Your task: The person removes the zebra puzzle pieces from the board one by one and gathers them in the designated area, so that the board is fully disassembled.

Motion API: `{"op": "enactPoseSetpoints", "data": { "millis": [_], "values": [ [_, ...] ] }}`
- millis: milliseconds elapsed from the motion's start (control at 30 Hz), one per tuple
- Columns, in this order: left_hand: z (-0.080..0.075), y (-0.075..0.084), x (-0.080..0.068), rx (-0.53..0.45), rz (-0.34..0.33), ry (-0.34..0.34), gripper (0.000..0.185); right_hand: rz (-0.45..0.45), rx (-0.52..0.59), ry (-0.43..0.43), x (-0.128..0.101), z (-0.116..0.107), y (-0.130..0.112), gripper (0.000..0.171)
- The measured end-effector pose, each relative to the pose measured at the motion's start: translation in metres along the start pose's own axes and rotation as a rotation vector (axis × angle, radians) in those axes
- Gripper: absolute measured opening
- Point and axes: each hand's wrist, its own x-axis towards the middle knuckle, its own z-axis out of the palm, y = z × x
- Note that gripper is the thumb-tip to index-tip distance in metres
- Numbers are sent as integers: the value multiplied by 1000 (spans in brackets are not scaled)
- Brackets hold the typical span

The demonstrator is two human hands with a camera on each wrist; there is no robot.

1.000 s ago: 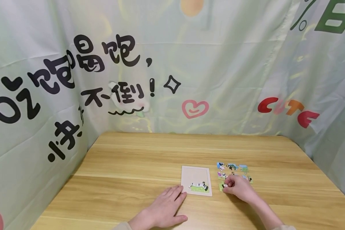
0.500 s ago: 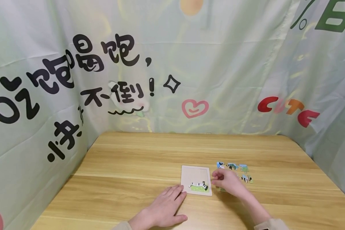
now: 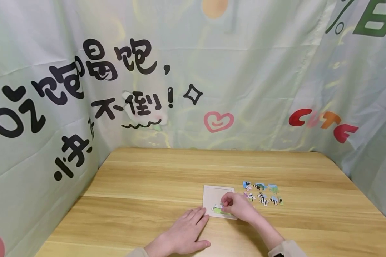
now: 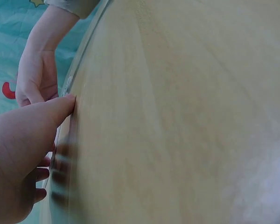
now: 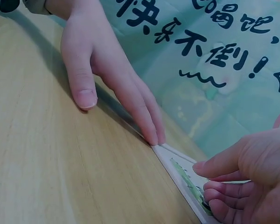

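In the head view a pale puzzle tray [image 3: 212,196] lies on the table, with a green strip of zebra puzzle pieces [image 3: 217,210] along its near edge. My left hand [image 3: 186,232] lies flat with straight fingers, its fingertips at the tray's near left corner. My right hand [image 3: 241,207] is over the tray's right side, with thumb and fingertips pinching at a puzzle piece on the strip. Those fingers hide most of that piece. The right wrist view shows the thumb [image 5: 199,167] and curled fingers low over the strip [image 5: 189,179].
To the right of the tray, loose puzzle pieces [image 3: 262,198] with animal pictures lie in rows on the wooden table [image 3: 154,185]. My right wrist overlaps the area just in front of them. A printed curtain [image 3: 260,71] hangs behind the table and along both sides.
My right hand has moved left from the loose pieces onto the tray, uncovering the pieces in the second row. My left hand and the tray have stayed put.
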Motion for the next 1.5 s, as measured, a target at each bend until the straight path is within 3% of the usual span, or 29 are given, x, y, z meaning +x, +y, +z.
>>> {"op": "enactPoseSetpoints", "data": {
  "millis": [933,1300,1500],
  "values": [
    [1,0,0,42,11,-15,77,-102,-202,-19,-1,1,-3,18],
    [0,0,0,48,19,-17,76,-41,-167,-27,1,4,-4,22],
    [-1,1,0,46,10,-17,75,-21,-93,-44,2,3,-4,20]
  ]
}}
